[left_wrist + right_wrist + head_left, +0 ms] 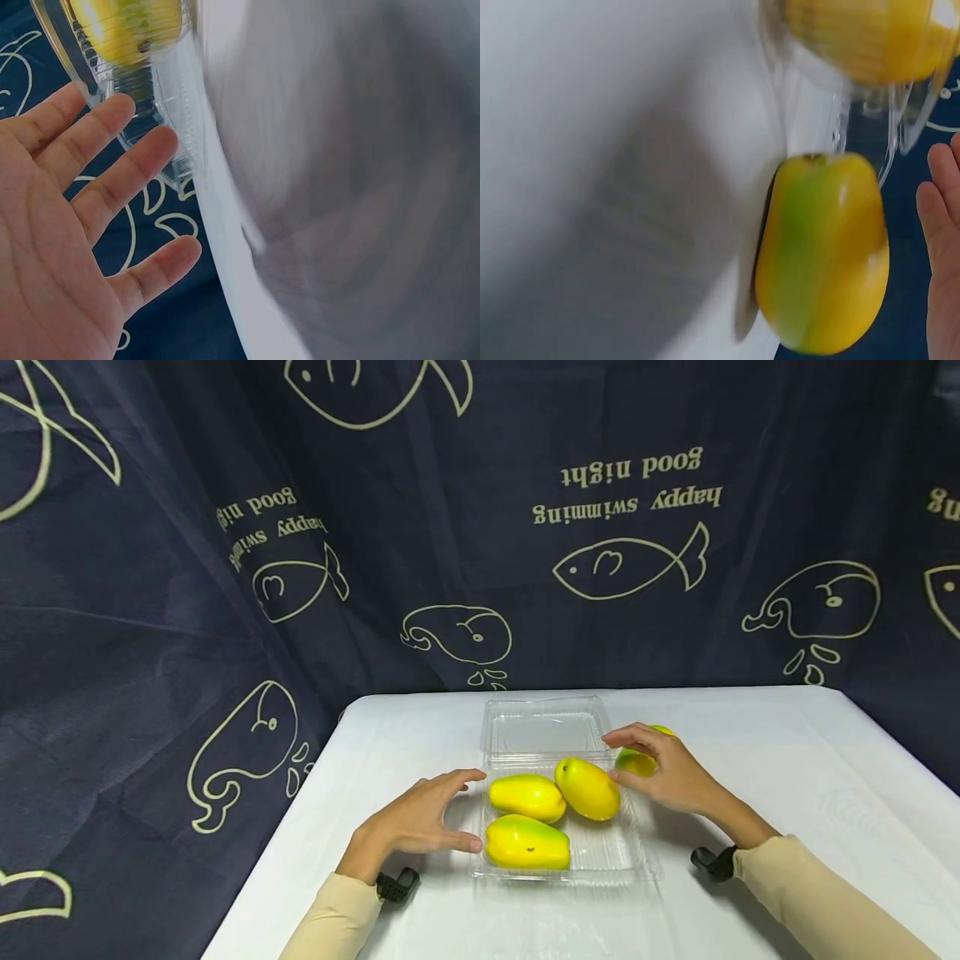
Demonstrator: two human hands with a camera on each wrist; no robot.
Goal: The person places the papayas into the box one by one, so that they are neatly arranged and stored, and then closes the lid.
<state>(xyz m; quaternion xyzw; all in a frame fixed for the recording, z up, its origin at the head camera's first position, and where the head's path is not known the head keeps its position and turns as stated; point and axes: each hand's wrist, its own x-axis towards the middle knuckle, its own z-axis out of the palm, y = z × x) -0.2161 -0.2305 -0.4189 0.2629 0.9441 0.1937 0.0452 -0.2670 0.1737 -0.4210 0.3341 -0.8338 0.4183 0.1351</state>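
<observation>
"Clear plastic container [606, 853], on the tabletop [795, 760] in front of me, one of my hands on either side."

"How do the hands stand?"

"Nothing gripped in either. Left hand [416, 817]: fingers loosely bent, thumb spread away from them, beside the container's left edge. Right hand [671, 774]: fingers and thumb apart likewise, at the far right corner, thumb tip by the rim. Contact on either side: cannot tell. Black device at each wrist, beige sleeves behind."

"And inside the container?"

"Three fruits, yellow. Near fruit [528, 843], greenish along the top, lies at the near left. Middle fruit [525, 797] lies just beyond it. Slanted fruit [588, 791] sits to the right of that one, close by my right thumb."

"Any outside?"

"One. Fourth fruit [821, 255], yellow with a green band, on its side on the tabletop, just beyond the container's right wall, stem end toward it. My right hand partly covers it in the head view."

"Farther out?"

"Lid [547, 731], clear, laid back on the container's far side. Then dark blue curtain [420, 485], pale outlines of fish and whales, lettering upside down: 'happy swimming', 'good night'."
</observation>
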